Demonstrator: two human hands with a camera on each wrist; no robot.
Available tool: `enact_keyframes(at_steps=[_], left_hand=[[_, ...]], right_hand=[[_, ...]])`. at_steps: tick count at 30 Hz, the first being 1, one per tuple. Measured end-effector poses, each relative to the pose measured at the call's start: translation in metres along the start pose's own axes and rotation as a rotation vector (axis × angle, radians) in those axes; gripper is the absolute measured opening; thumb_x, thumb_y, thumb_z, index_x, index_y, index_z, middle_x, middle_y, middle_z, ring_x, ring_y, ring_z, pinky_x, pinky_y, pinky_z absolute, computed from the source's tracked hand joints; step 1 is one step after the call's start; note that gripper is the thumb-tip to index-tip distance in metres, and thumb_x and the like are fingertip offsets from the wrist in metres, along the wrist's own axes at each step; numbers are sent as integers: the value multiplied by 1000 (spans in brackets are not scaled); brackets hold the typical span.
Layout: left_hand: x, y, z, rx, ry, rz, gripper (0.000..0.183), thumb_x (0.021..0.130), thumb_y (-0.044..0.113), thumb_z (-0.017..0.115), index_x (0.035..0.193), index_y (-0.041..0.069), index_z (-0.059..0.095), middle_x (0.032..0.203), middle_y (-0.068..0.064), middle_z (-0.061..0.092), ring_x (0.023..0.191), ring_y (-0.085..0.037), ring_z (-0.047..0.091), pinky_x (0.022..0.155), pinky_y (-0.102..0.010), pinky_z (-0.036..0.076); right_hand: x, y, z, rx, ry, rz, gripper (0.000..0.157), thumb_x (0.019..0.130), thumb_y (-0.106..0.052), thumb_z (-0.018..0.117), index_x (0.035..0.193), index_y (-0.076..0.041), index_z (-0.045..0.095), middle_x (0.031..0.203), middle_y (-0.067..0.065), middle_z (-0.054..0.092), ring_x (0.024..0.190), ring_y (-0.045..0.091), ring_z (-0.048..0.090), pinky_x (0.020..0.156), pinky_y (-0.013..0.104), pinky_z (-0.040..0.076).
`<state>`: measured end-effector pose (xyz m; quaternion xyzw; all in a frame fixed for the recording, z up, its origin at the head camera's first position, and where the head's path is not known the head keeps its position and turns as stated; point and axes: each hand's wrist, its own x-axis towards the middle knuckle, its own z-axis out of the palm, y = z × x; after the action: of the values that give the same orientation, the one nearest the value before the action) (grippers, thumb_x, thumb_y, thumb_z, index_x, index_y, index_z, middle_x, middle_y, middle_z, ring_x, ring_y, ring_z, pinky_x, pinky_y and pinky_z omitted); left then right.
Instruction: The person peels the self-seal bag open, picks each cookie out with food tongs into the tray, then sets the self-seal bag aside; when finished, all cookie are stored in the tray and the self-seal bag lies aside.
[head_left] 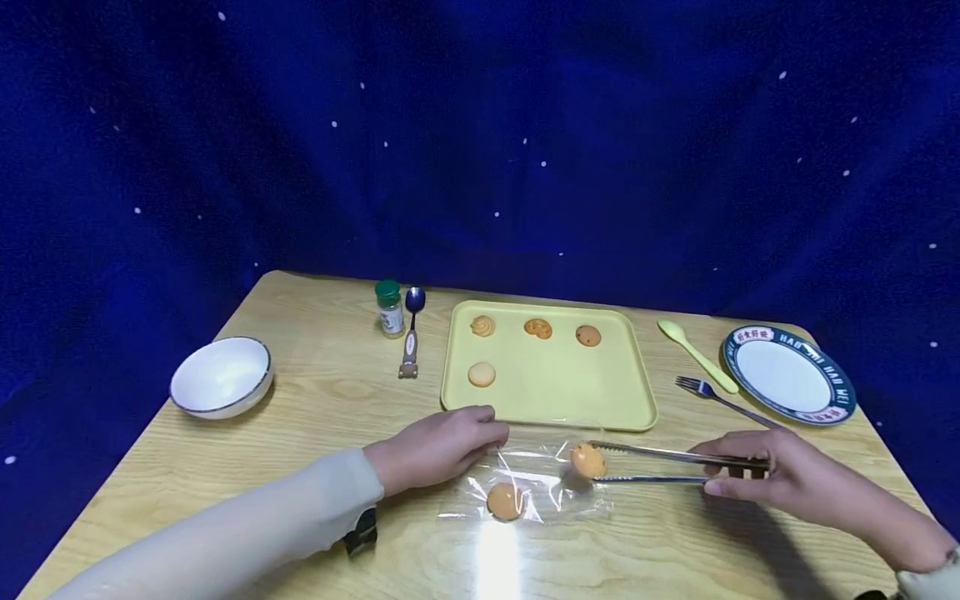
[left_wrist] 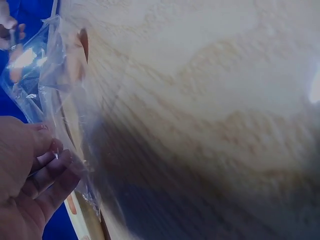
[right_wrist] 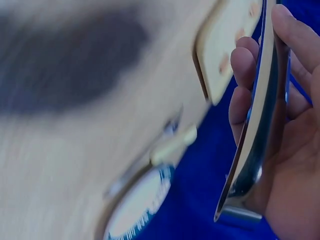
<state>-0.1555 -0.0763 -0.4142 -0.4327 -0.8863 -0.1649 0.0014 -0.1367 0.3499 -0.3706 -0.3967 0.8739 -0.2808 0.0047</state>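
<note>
My left hand (head_left: 446, 446) pinches one end of a clear plastic bag (head_left: 534, 460) lying on the table; the left wrist view shows the fingertips (left_wrist: 57, 155) on its thin film. A round cookie (head_left: 504, 502) lies inside the bag. My right hand (head_left: 757, 475) grips metal tongs (right_wrist: 267, 125), their arms pointing left. Between the tong tips sits another round cookie (head_left: 587, 460), at the bag's right end. Whether it is fully inside the bag, I cannot tell. Behind the bag, a yellow tray (head_left: 558, 396) carries several cookies, among them a plain round one (head_left: 482, 374).
A white bowl (head_left: 222, 377) stands at the left. Left of the tray are a green-capped seasoning jar (head_left: 390, 310) and a dark spoon (head_left: 411, 333). To the right lie a yellow spoon (head_left: 697, 357), a fork (head_left: 723, 400) and a blue-rimmed plate (head_left: 783, 372).
</note>
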Motion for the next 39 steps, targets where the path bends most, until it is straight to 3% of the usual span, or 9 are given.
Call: enact_keyframes(at_steps=[3,9,15,18,23,27,31,39], left_hand=[[-3,-2,0,-1,4,-8,12,102,23,49,93,18,56,81,7,49,72,-4,47,63,-16,45],[0,-1,1,4,8,12,12,102,22,49,92,17,56,81,7,49,71,-3,46,62,-15,44],[0,1,4,0,1,19,11,101,20,51,91,17,56,81,6,50,71,-4,47,62,-14,45],[1,1,3,10,5,24,10,100,19,52,91,17,56,81,6,51,71,-4,48,62,-14,45],[3,3,0,17,-6,36,10,101,20,51,94,17,57,83,6,52,72,-3,49,63,-15,46],[5,2,-2,9,-10,37,7,99,15,54,94,17,57,83,7,52,73,-3,49,63,-15,45],[7,2,-3,8,-17,42,6,99,15,54,94,17,58,84,7,53,73,-3,50,63,-15,46],[7,3,-1,-19,-18,38,12,101,20,50,93,16,58,82,7,52,71,-3,48,62,-14,44]], right_hand=[[-3,4,-20,-45,44,33,38,73,2,79,106,-14,70,91,-18,71,79,-10,61,63,8,46],[7,21,-50,-94,86,170,29,78,0,76,106,-8,70,89,-18,72,75,-12,60,60,6,46],[53,38,-28,-170,43,168,22,84,-16,75,105,-10,72,93,-7,73,75,-6,55,64,11,46],[78,42,-11,-111,-28,189,25,88,-22,72,109,-8,71,100,2,74,78,-3,56,67,17,48],[103,48,7,-40,-126,247,33,90,-25,69,114,-3,69,103,10,73,61,-3,47,58,20,43],[111,50,12,-48,-158,243,35,90,-25,69,116,-1,67,108,13,71,59,1,43,60,20,40],[112,51,12,-78,-158,267,36,89,-28,70,115,-3,68,105,11,72,64,4,48,62,21,41],[97,42,0,-22,-87,257,29,90,-28,70,112,-10,69,95,1,72,64,3,54,58,21,45]])
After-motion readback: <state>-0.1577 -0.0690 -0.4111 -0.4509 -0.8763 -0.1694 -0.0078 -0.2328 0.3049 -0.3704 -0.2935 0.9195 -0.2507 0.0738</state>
